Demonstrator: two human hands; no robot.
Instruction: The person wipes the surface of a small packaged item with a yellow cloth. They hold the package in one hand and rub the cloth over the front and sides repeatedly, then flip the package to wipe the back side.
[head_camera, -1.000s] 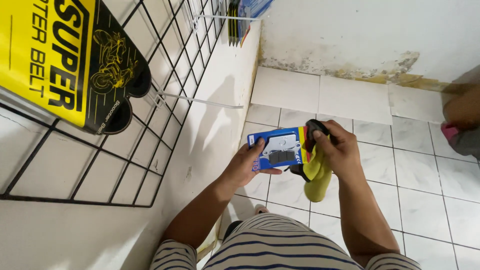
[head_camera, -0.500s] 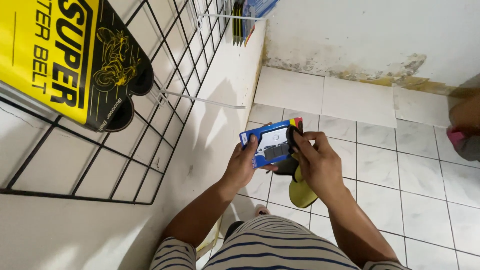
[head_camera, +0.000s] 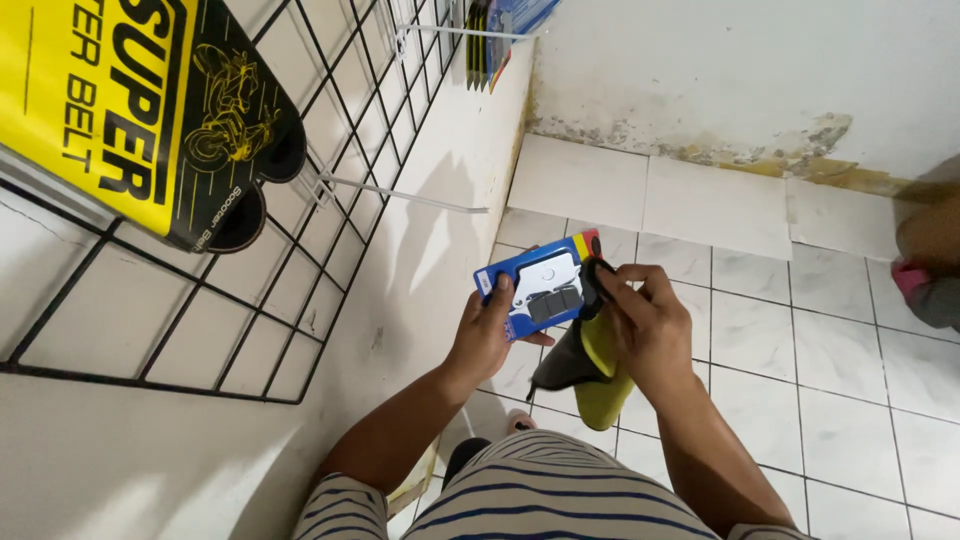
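Note:
My left hand (head_camera: 485, 335) grips a small blue blister pack (head_camera: 542, 283) with a white card and a dark part inside, held flat in front of me. My right hand (head_camera: 648, 325) holds a yellow and dark grey cloth (head_camera: 596, 365) and presses a fold of it against the pack's right end. The rest of the cloth hangs down below that hand. Both forearms reach out over my striped shirt.
A black wire grid rack (head_camera: 300, 190) hangs on the white wall at left, with a bare metal hook (head_camera: 400, 195) sticking out. A yellow and black packaged belt (head_camera: 140, 120) hangs on it; more packs (head_camera: 495, 35) hang higher up. White floor tiles (head_camera: 800, 350) lie below. Another person (head_camera: 930, 260) is at the right edge.
Both hands have moved the pack and cloth slightly left and closer to the wall. My right hand has shifted the cloth along the pack's right end.

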